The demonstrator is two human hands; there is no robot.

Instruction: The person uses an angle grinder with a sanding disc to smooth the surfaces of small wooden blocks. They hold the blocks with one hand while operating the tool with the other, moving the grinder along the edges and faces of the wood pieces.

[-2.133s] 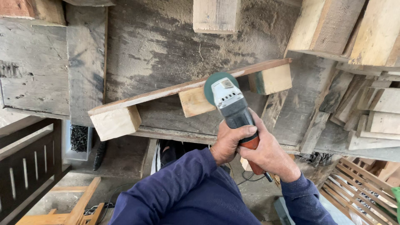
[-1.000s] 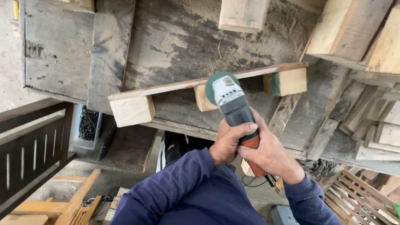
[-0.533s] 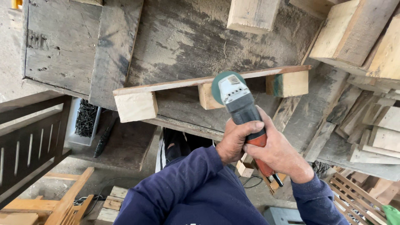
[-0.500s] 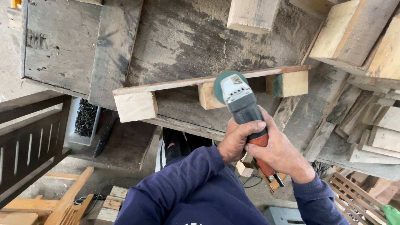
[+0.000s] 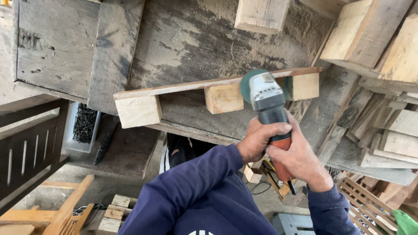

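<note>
An angle grinder [image 5: 266, 99] with a grey head, green disc guard and orange handle is gripped by both hands. My left hand [image 5: 260, 138] wraps the black body; my right hand [image 5: 299, 159] holds the orange handle behind it. The disc sits against the edge of a thin wooden plank [image 5: 183, 86] that stands on edge on the workbench [image 5: 191, 39]. Three pale wooden blocks are fixed along the plank: a left block [image 5: 138, 111], a middle block [image 5: 224, 98] and a right block [image 5: 305, 86]. The grinder is between the middle and right blocks. Dark blue sleeves cover both arms.
Stacked timber offcuts [image 5: 383, 126] lie at the right and a large beam [image 5: 366, 30] at the top right. A clear tub of dark screws [image 5: 83, 126] sits below the bench at the left. A dark slatted frame [image 5: 26, 152] and a wooden piece [image 5: 52, 215] stand lower left.
The grinder has slid right along the plank's edge, from over the middle block to the gap before the right block. Both hands keep their grip. The camera view shifted slightly.
</note>
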